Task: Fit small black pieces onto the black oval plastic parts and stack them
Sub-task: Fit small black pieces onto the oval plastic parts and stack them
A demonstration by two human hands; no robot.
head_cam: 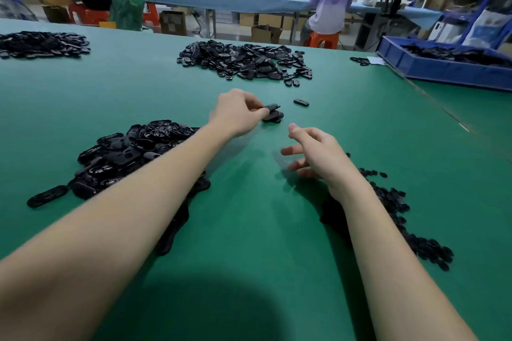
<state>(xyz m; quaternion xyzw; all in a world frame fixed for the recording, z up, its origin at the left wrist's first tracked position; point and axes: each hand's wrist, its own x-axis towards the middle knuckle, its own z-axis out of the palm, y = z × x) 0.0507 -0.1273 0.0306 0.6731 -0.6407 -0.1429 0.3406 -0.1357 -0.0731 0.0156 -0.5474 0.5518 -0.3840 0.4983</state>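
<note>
I see the green table filling most of the view, w/ a blue bin of black parts at the far right edge. A 2nd bench runs behind, two people seated at it on orange stools.

Biggest heap on my side: the near-left pile of oval parts, partly under the left forearm. Next, the far-centre pile, approx. straight ahead beyond the hands. Another pile sits far left, well apart from the rest. Near right, the small black pieces lie in a loose strip running back toward me, partly hidden by the right forearm.

Left hand reaches fwd across the table centre, fingers curled, thumb and fingertips pinching an oval part by its left end. That part is tilted, lying on top of the small stack on the table just right of the hand. Can't tell how many are in the stack; it's dark and blurred.

Right hand hovers nearer to me, right of centre, fingers spread and loosely bent, nothing in it. It's near the stack but apart from it.

One single oval part lies alone on the table btw. the stack and the far-centre pile. A few stray parts sit by a white scrap near the bin.
</note>
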